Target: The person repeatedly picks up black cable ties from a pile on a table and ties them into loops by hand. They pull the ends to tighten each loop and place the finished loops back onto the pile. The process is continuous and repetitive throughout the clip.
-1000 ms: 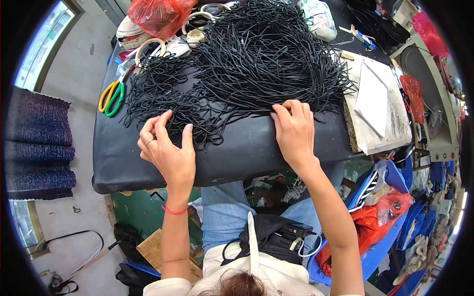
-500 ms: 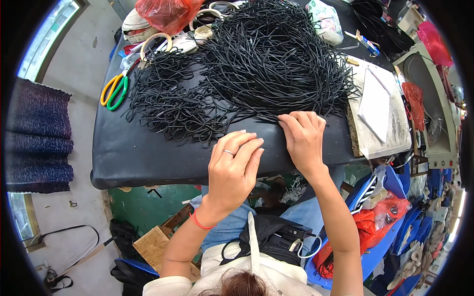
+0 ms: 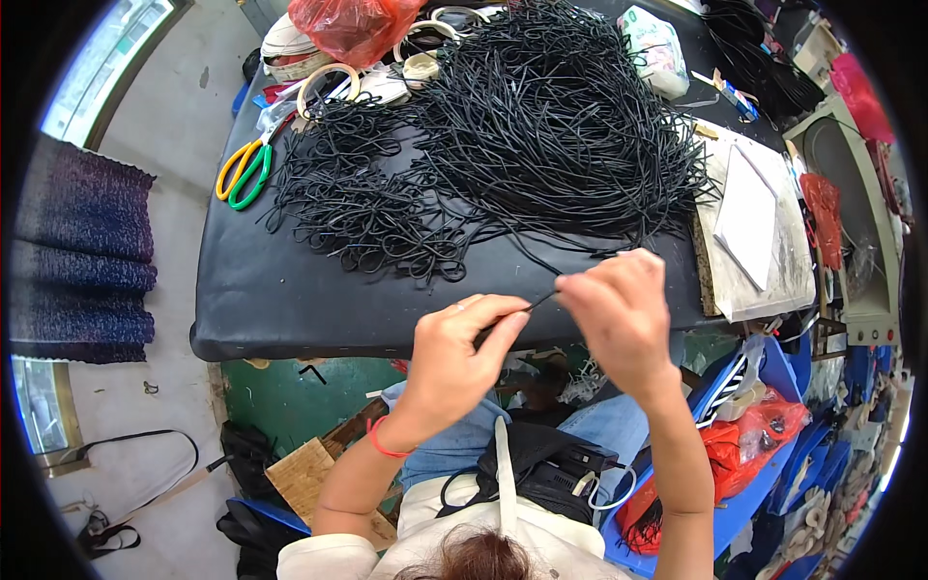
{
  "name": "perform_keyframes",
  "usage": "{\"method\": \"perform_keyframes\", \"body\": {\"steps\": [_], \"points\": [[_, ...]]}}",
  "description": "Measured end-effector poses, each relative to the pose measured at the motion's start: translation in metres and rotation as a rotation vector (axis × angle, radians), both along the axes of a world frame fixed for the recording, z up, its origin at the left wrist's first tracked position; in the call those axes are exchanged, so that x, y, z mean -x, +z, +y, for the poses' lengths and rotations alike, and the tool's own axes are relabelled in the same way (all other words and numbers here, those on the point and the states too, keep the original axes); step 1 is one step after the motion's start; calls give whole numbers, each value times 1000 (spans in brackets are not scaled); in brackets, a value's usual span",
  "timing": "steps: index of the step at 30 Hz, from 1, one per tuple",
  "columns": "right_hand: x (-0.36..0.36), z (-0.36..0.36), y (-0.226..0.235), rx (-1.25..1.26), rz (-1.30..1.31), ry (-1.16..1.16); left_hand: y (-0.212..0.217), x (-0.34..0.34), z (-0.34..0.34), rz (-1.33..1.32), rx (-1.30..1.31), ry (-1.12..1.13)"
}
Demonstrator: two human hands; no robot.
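Observation:
A big heap of thin black cords (image 3: pixel 541 126) covers the far half of a black padded table (image 3: pixel 280 300). To its left lies a smaller pile of looped black cords (image 3: pixel 358 203). My left hand (image 3: pixel 459 358) and my right hand (image 3: pixel 619 309) are raised over the table's near edge, close together. Both pinch one black cord (image 3: pixel 541 300) that runs between them and trails back toward the heap. A red band circles my left wrist.
Scissors with yellow and green handles (image 3: pixel 244 172) lie at the table's left edge. A red plastic bag (image 3: pixel 353 24) and tape rolls (image 3: pixel 324 82) sit at the far edge. A white board (image 3: pixel 749 227) lies on the right. Blue crates (image 3: pixel 773 425) stand to the lower right.
Both hands were flat on the table's near edge by the cords. They have lifted and come together, and a single black cord is now pinched between them.

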State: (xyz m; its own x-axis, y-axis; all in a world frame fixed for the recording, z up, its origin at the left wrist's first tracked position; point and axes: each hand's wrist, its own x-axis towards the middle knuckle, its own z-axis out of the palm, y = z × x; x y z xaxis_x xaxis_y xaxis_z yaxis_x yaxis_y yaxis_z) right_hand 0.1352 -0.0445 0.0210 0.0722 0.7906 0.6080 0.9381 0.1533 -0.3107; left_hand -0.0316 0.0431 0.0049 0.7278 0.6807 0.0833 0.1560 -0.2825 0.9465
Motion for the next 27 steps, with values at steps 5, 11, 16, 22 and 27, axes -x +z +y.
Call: {"method": "perform_keyframes", "body": {"steps": [5, 11, 16, 22, 27], "points": [[7, 3, 8, -58, 328, -235, 4, 3, -2, -205, 824, -39], [42, 4, 4, 59, 439, -103, -5, -14, -8, -403, 995, 53], [41, 2, -5, 58, 509, -46, -10, -14, -10, -377, 940, 77], [29, -11, -5, 90, 401, -113, -9, -12, -2, -738, 1250, 127], [24, -8, -3, 5, 235, -97, -6, -12, -2, -316, 1086, 29]]}}
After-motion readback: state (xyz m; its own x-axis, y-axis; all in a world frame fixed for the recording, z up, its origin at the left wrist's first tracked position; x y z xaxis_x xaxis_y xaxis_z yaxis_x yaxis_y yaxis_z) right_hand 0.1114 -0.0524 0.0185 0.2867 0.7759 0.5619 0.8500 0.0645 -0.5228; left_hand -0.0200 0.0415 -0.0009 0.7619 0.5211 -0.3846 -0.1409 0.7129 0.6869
